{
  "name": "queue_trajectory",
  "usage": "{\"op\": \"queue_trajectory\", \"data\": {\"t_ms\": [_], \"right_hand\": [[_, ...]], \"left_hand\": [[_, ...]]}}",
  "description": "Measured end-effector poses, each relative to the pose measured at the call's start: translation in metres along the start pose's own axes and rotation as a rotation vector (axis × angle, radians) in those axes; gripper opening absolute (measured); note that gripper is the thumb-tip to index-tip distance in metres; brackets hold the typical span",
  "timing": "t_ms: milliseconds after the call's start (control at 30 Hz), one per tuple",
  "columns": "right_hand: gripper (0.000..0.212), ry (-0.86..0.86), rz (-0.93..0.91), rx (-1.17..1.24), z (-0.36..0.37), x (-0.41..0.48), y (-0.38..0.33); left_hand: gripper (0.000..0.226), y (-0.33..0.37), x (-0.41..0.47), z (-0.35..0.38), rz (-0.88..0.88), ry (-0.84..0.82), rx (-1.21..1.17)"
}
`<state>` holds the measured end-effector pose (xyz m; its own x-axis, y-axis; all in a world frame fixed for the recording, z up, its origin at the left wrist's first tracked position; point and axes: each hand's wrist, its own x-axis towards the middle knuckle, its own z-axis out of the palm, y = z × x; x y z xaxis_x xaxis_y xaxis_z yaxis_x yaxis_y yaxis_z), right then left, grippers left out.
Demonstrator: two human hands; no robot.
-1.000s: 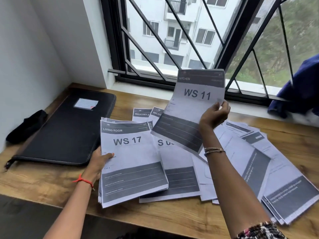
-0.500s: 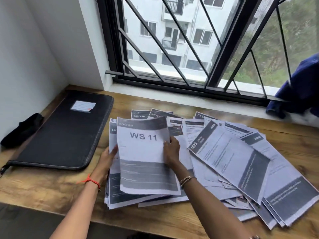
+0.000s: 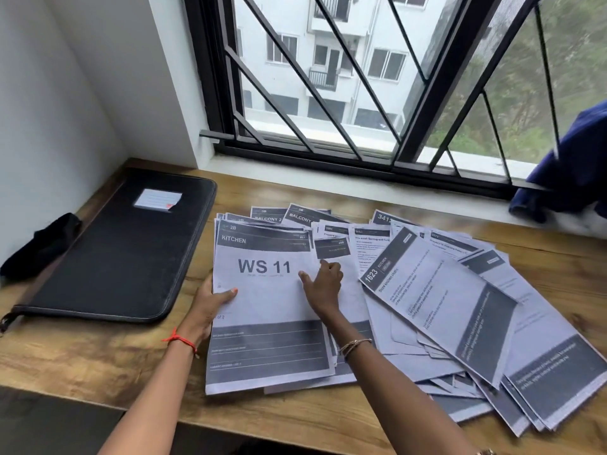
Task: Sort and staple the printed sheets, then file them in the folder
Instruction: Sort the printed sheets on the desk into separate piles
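A sheet headed KITCHEN, WS 11 lies on top of a left pile of printed sheets on the wooden desk. My left hand grips this pile at its left edge, thumb on the top sheet. My right hand rests on the sheet's right edge with fingers apart. A loose spread of sheets fans out to the right, topped by one marked 1623 KITCHEN. The black zipped folder lies shut at the left. No stapler is visible.
A black pouch sits against the left wall beside the folder. The barred window and its sill run along the back. A blue cloth hangs at the right on the sill.
My right hand brought the WS 11 sheet down from the air and laid it on the left pile, over the WS 17 sheet. My left hand stayed at the pile's left edge.
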<state>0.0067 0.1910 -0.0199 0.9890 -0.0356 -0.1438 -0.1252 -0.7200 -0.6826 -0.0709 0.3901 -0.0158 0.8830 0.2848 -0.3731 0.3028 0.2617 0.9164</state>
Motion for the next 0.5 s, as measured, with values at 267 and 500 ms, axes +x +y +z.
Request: {"op": "queue_trajectory", "data": {"t_ms": [267,500], "right_hand": [[0.027,-0.208,0.143,0.708,-0.065,0.013,-0.016],[0.02,-0.018,-0.18,0.914,-0.122,-0.004,-0.064]], "left_hand": [[0.048,0.03,-0.002,0.015,0.14,-0.092,-0.056],[0.03,0.075,-0.005,0.047,0.346,-0.124,-0.02]]}}
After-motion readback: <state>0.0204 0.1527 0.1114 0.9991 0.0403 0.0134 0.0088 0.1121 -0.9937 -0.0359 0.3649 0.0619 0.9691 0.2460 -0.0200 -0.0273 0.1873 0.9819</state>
